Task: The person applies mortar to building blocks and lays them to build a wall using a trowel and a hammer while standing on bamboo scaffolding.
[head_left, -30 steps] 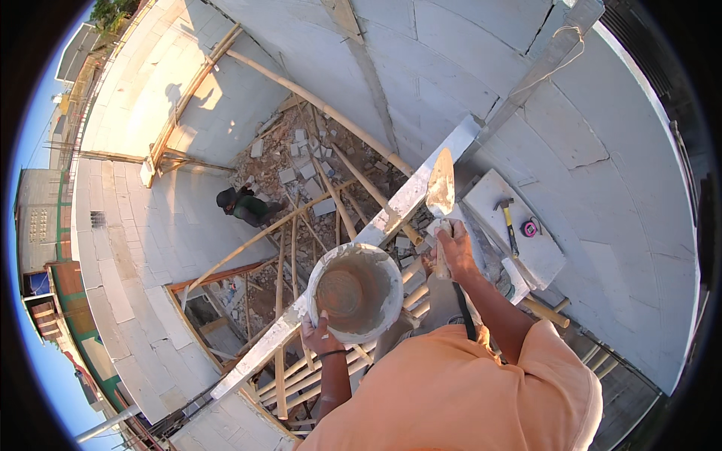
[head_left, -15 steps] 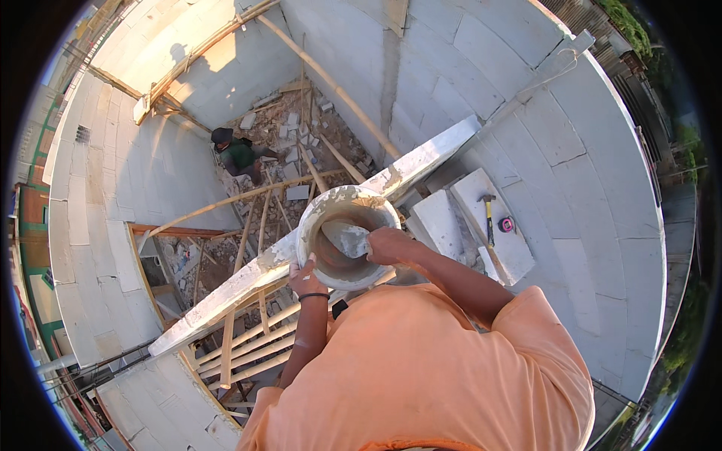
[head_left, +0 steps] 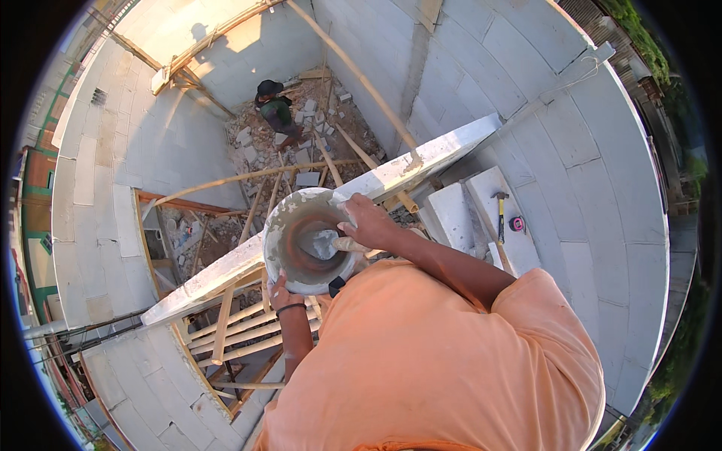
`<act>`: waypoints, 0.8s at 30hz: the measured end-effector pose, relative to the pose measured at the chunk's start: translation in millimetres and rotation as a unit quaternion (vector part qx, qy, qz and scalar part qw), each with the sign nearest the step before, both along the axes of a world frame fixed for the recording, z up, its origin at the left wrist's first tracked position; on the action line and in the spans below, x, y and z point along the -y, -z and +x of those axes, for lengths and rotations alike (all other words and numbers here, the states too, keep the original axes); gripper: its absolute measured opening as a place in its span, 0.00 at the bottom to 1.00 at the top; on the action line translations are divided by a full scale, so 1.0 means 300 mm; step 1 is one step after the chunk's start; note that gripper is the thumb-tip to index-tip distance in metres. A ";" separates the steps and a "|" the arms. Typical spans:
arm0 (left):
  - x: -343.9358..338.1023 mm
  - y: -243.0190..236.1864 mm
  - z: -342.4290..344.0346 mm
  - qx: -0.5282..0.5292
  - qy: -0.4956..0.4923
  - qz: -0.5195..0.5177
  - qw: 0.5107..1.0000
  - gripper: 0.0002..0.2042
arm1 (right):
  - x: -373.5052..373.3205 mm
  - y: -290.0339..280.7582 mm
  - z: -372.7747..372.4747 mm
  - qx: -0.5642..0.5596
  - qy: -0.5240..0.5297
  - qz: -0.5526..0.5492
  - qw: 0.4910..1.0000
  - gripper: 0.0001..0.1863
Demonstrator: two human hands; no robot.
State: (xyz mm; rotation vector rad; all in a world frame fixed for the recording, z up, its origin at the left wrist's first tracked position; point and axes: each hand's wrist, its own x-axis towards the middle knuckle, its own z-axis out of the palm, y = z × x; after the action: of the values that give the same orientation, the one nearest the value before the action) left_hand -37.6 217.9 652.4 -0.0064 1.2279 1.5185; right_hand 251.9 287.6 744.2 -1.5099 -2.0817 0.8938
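Observation:
A round mortar-stained bucket (head_left: 289, 225) rests on top of a white block wall (head_left: 421, 158) in front of me. My left hand (head_left: 282, 295) grips its near rim from below. My right hand (head_left: 366, 223) reaches into the bucket, shut on a trowel (head_left: 327, 244) whose blade sits in the grey mortar at the bottom. My orange shirt fills the lower part of the view.
A hammer (head_left: 500, 210) and a small red tape measure (head_left: 517, 223) lie on white blocks (head_left: 481, 195) to the right. Bamboo scaffolding poles (head_left: 248, 331) run below the wall. Far down, a person (head_left: 274, 109) crouches among rubble. White block walls surround the room.
My right hand brought the trowel from the wall top down into the bucket and now works at the mortar. The view has tilted, and the bucket sits more to the left.

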 end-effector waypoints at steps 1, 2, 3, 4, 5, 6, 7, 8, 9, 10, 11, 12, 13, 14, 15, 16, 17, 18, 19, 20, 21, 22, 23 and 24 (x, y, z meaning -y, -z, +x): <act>-0.007 -0.007 -0.004 -0.004 -0.002 0.009 1.000 0.22 | -0.003 0.011 -0.009 -0.014 0.138 0.060 0.989 0.22; -0.013 -0.024 -0.009 -0.008 -0.001 0.014 1.000 0.22 | -0.018 0.019 0.001 -0.008 0.163 0.005 0.987 0.28; -0.026 -0.044 0.001 -0.013 0.007 -0.001 1.000 0.23 | -0.035 0.052 0.026 -0.010 0.172 0.010 0.985 0.28; -0.042 -0.058 0.013 -0.019 0.017 -0.015 1.000 0.24 | -0.053 0.100 0.057 -0.030 0.161 -0.084 0.983 0.27; -0.055 -0.061 0.007 -0.022 0.028 -0.010 0.999 0.24 | -0.065 0.129 0.078 -0.052 0.146 -0.175 0.972 0.27; -0.064 -0.065 -0.001 -0.005 0.055 -0.005 0.998 0.24 | -0.068 0.130 0.096 -0.252 0.125 -0.358 0.890 0.28; -0.078 -0.064 -0.001 0.013 0.084 -0.002 0.996 0.25 | -0.060 0.142 0.105 -0.261 0.133 -0.352 0.889 0.28; -0.098 -0.110 0.034 0.003 0.071 -0.044 0.996 0.25 | -0.041 0.144 0.111 -0.321 0.140 -0.382 0.855 0.27; -0.119 -0.095 0.031 0.001 0.081 -0.043 0.996 0.25 | -0.023 0.149 0.121 -0.381 0.146 -0.409 0.816 0.27; -0.142 -0.065 0.023 0.029 0.112 -0.013 0.993 0.24 | -0.003 0.157 0.139 -0.385 0.154 -0.406 0.814 0.27; -0.156 -0.071 0.022 0.055 0.137 0.016 0.989 0.24 | 0.011 0.109 0.145 -0.406 0.162 -0.411 0.800 0.25; -0.167 -0.072 0.027 0.053 0.142 0.013 0.988 0.24 | 0.026 0.088 0.150 -0.427 0.170 -0.417 0.784 0.24; -0.182 -0.064 0.041 0.040 0.157 0.002 0.987 0.25 | 0.043 0.113 0.153 -0.430 0.173 -0.419 0.781 0.24; -0.200 -0.066 0.077 0.030 0.177 -0.009 0.984 0.25 | 0.069 0.147 0.170 -0.436 0.204 -0.406 0.777 0.23; -0.212 -0.041 0.086 0.029 0.179 -0.011 0.983 0.25 | 0.091 0.192 0.173 -0.440 0.229 -0.395 0.773 0.22; -0.222 -0.001 0.097 0.038 0.190 -0.015 0.981 0.25 | 0.120 0.237 0.177 -0.476 0.264 -0.364 0.756 0.20; -0.230 0.026 0.095 0.043 0.194 -0.021 0.980 0.25 | 0.145 0.240 0.172 -0.476 0.260 -0.371 0.753 0.20; -0.231 -0.062 0.162 0.012 0.209 -0.038 0.977 0.25 | 0.174 0.231 0.184 -0.476 0.287 -0.370 0.745 0.18; -0.238 -0.037 0.183 0.012 0.205 -0.044 0.978 0.25 | 0.202 0.232 0.195 -0.475 0.313 -0.368 0.736 0.17; -0.249 -0.026 0.183 0.013 0.227 -0.036 0.973 0.24 | 0.228 0.251 0.192 -0.473 0.309 -0.372 0.737 0.17; -0.254 -0.004 0.191 0.016 0.248 -0.030 0.968 0.22 | 0.264 0.291 0.194 -0.497 0.329 -0.362 0.717 0.18; -0.259 0.022 0.202 0.001 0.270 0.012 0.963 0.19 | 0.287 0.317 0.190 -0.519 0.345 -0.354 0.698 0.20; -0.260 0.038 0.210 0.005 0.257 0.007 0.966 0.19 | 0.309 0.321 0.186 -0.510 0.339 -0.364 0.701 0.20; -0.258 0.056 0.226 -0.014 0.284 0.008 0.959 0.18 | 0.333 0.325 0.192 -0.507 0.378 -0.367 0.682 0.20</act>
State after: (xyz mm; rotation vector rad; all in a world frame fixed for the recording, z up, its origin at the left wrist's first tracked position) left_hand 30.4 295.3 635.7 0.3517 1.1152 1.0254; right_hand 309.5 187.8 646.6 -1.4043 -0.2036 1.7109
